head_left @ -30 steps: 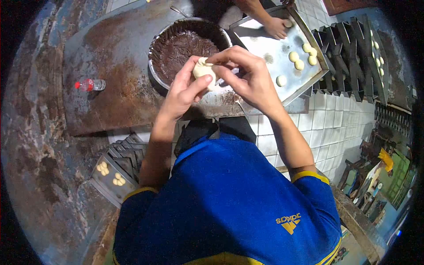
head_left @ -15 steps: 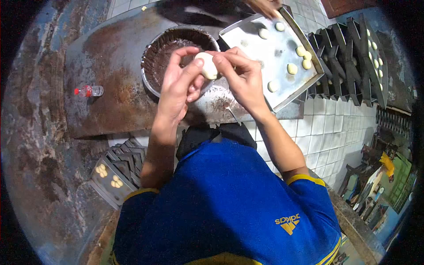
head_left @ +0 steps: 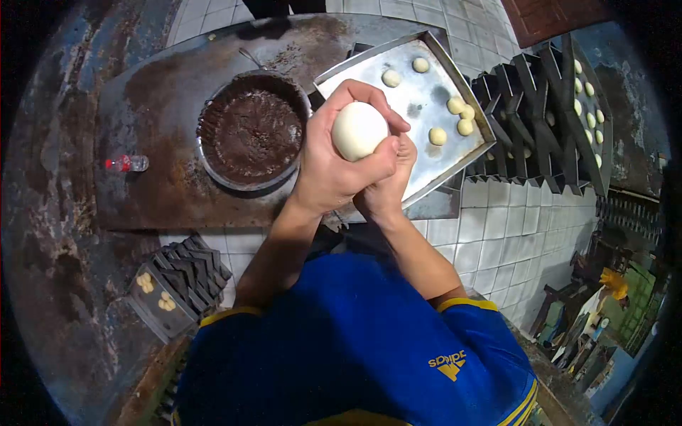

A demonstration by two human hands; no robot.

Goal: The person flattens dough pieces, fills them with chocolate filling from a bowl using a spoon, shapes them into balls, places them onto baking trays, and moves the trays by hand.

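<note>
A smooth, pale dough ball (head_left: pixel 360 131) bulges up through the ring made by the thumb and curved fingers of my left hand (head_left: pixel 323 160). My right hand (head_left: pixel 391 181) is closed against the underside of the ball, pressed up to my left hand, and most of its fingers are hidden. To the left of my hands stands a round metal pan (head_left: pixel 202 153) with a dark brown, crumbly paste (head_left: pixel 252 131) inside. Just beyond them, on the right, a square metal tray (head_left: pixel 426 96) carries several small dough balls (head_left: pixel 437 136).
A spoon-like handle (head_left: pixel 250 58) sticks up behind the pan. Toward the left of the worn metal table (head_left: pixel 160 92) lies a small clear bottle with a red cap (head_left: pixel 128 164). Stacked dark trays (head_left: pixel 526 113) stand at the right, and more trays with dough (head_left: pixel 160 302) are low at the left.
My left hand has gone from a fingertip hold to wrapping round the dough ball, and my right hand has moved beneath it. Another person's hand over the tray has left. The view has shifted.
</note>
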